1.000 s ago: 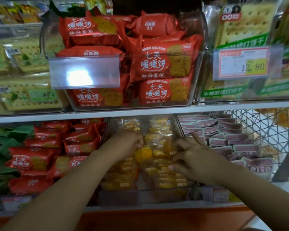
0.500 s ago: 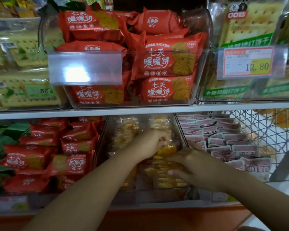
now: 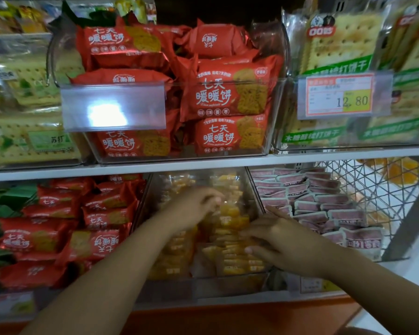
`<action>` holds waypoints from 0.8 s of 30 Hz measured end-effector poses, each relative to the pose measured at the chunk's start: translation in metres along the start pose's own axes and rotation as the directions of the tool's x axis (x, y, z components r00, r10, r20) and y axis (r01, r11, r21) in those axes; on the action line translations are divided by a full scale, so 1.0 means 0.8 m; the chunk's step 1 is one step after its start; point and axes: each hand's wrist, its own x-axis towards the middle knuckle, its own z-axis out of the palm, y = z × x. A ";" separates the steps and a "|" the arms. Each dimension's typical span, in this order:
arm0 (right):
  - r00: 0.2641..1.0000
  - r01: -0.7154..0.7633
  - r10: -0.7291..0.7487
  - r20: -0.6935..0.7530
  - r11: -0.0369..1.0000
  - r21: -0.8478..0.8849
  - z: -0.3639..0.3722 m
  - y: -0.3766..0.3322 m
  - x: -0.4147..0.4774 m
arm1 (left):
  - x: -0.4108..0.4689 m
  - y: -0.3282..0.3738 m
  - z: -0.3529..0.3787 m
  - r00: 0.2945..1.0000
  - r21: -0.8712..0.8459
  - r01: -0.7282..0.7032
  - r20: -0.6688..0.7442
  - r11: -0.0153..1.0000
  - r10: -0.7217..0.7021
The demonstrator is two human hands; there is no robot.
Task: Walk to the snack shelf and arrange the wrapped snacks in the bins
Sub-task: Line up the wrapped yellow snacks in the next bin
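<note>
A clear plastic bin (image 3: 203, 285) on the lower shelf holds several small yellow wrapped snacks (image 3: 230, 262). Both my hands are inside it. My left hand (image 3: 194, 209) reaches toward the back of the bin, its fingers curled round a yellow snack (image 3: 228, 211) near the middle. My right hand (image 3: 278, 240) lies over the front right stack, fingers spread and pressing on the packets, thumb against the bin's right wall.
Red snack packs (image 3: 99, 218) fill the bin to the left, pink-and-white packs (image 3: 324, 204) the one to the right. Above, a shelf edge (image 3: 203, 165) carries a bin of large red packs (image 3: 228, 100) and cracker packs (image 3: 336, 44). A wire basket (image 3: 377, 189) stands at right.
My left hand moved from the bin's left side to its middle and closed on a yellow snack. My right hand stayed on the front right stack, shifting only slightly.
</note>
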 end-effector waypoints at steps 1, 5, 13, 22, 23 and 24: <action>0.999 0.003 -0.002 -0.035 1.000 0.011 -0.001 0.001 0.002 | 0.000 -0.009 -0.014 0.993 0.034 0.021 -0.120 0.999 -0.017; 0.983 -0.069 0.080 -0.168 0.995 0.067 -0.011 0.008 0.030 | 0.002 -0.032 -0.028 0.993 0.292 0.114 -0.073 0.950 -0.097; 0.989 -0.140 0.143 0.044 0.988 -0.070 -0.006 0.024 0.071 | 0.021 -0.022 -0.007 1.000 0.476 0.032 -0.016 0.879 -0.027; 0.996 -0.093 0.094 0.010 0.994 -0.062 0.008 0.023 0.047 | 0.035 -0.012 0.023 0.999 0.463 0.014 -0.037 0.886 0.003; 0.997 -0.079 0.077 -0.026 0.996 -0.049 0.011 0.024 0.043 | 0.034 -0.012 0.024 0.999 0.446 0.009 -0.040 0.895 0.010; 0.996 -0.064 0.062 -0.061 0.997 -0.038 0.014 0.024 0.040 | 0.033 -0.013 0.025 0.999 0.422 0.001 -0.030 0.907 0.013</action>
